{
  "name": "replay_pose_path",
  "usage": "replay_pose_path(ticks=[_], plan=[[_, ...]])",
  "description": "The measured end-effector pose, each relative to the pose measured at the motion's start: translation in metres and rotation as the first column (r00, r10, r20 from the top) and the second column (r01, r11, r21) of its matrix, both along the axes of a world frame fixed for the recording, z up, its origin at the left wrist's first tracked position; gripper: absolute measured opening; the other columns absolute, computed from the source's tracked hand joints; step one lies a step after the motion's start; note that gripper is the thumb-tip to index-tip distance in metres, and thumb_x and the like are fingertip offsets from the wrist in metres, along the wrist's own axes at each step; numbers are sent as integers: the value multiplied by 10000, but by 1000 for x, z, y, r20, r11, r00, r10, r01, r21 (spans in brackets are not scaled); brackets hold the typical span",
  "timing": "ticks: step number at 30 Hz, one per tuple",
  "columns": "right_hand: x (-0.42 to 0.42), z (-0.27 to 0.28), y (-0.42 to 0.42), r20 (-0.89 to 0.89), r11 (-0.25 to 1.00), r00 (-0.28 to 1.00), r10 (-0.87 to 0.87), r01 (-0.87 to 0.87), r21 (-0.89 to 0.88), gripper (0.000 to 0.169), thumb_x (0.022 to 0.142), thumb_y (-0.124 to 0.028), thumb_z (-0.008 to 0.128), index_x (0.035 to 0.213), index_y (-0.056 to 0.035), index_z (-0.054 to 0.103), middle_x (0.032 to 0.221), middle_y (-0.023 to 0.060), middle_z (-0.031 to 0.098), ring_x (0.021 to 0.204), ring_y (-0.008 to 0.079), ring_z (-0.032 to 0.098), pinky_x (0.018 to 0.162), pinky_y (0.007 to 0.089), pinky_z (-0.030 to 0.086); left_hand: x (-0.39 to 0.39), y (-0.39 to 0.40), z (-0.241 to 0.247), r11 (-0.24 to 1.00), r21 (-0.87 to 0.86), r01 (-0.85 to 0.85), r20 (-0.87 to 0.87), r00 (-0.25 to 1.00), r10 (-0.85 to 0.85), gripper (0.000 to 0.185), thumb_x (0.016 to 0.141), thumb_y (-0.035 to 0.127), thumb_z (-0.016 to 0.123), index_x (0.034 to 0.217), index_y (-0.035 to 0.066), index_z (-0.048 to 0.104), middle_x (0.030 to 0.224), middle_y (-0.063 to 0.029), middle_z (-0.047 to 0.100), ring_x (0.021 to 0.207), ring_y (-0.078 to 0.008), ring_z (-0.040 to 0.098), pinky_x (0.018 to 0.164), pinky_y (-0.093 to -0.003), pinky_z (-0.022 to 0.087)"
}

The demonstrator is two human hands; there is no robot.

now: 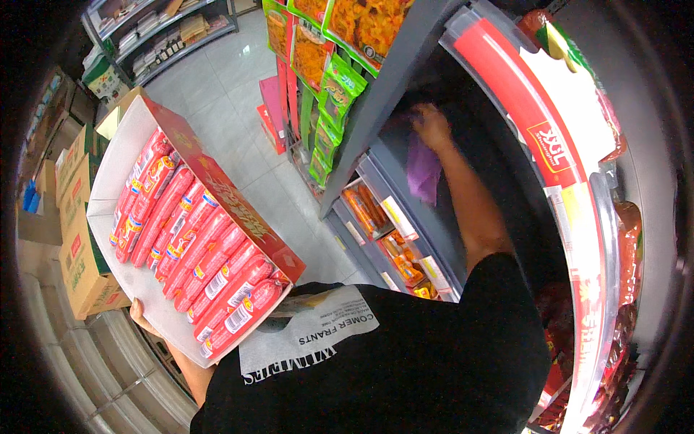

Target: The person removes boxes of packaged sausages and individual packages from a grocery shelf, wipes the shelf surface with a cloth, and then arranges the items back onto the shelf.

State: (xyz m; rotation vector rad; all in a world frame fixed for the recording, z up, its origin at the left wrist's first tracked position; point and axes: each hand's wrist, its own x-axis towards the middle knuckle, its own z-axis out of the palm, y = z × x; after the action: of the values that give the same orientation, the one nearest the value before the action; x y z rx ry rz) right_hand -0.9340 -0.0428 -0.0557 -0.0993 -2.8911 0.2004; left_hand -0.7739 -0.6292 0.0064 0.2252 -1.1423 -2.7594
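My left hand (pixel 142 317) supports an open cardboard box (pixel 222 198) from below, its fingers mostly hidden behind the white side. Several sausages in red plastic wrappers (pixel 187 244) lie in rows inside the tilted box. On the other side, my right hand (pixel 434 127) reaches deep into a dark shelf bay and grips a purple cloth (pixel 424 171). The cloth hangs against the grey shelf board (pixel 387 154). Shadow and blur hide my right fingertips.
Below the bay, a lower shelf holds packaged snacks (pixel 404 257) behind price tags. Green snack packets (pixel 331 119) hang at the shelf's end. A curved red-and-white price strip (pixel 547 130) borders the right. Cardboard cartons (pixel 89 260) stack at left, and a storage rack (pixel 157 40) stands beyond.
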Motion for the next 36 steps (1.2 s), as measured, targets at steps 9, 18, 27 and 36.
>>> replay_pose_path(ticks=[9, 18, 27, 36], plan=[[-20, 60, 92, -476, 868, 727, -495, 405, -286, 339, 713, -267, 548, 1011, -107, 569, 1014, 156, 558, 961, 325, 509, 840, 382, 394, 7, 5, 6, 999, 23, 21, -45, 999, -20, 623, 687, 382, 533, 1177, 39, 358, 1091, -131, 477, 959, -248, 491, 798, -391, 420], [-62, 23, 94, 223, 996, 975, -13, 32, -83, 340, 713, -236, 539, 1024, -101, 562, 1042, 168, 537, 985, 330, 490, 855, 386, 385, 9, -3, 4, 1000, -18, -9, -79, 997, 7, 659, 678, 432, 530, 1183, 45, 361, 1136, -117, 453, 1021, -269, 450, 870, -412, 360], [-64, 16, 120, 74, 982, 980, -187, 186, 18, 344, 712, -205, 530, 1037, -94, 555, 1070, 179, 516, 1009, 335, 472, 870, 389, 376, 7, 8, 9, 1000, -9, -27, -108, 994, 26, 632, 699, 433, 516, 1180, 52, 369, 1116, -114, 468, 1009, -264, 461, 860, -411, 368], [-21, 13, 52, -188, 974, 980, -60, 99, 202, 349, 712, -174, 520, 1049, -88, 547, 1097, 191, 495, 1033, 340, 453, 885, 393, 367, -7, 16, 14, 996, 76, 56, -101, 994, -48, 643, 680, 364, 528, 1205, 54, 325, 1125, -131, 442, 1001, -263, 458, 836, -412, 390]])
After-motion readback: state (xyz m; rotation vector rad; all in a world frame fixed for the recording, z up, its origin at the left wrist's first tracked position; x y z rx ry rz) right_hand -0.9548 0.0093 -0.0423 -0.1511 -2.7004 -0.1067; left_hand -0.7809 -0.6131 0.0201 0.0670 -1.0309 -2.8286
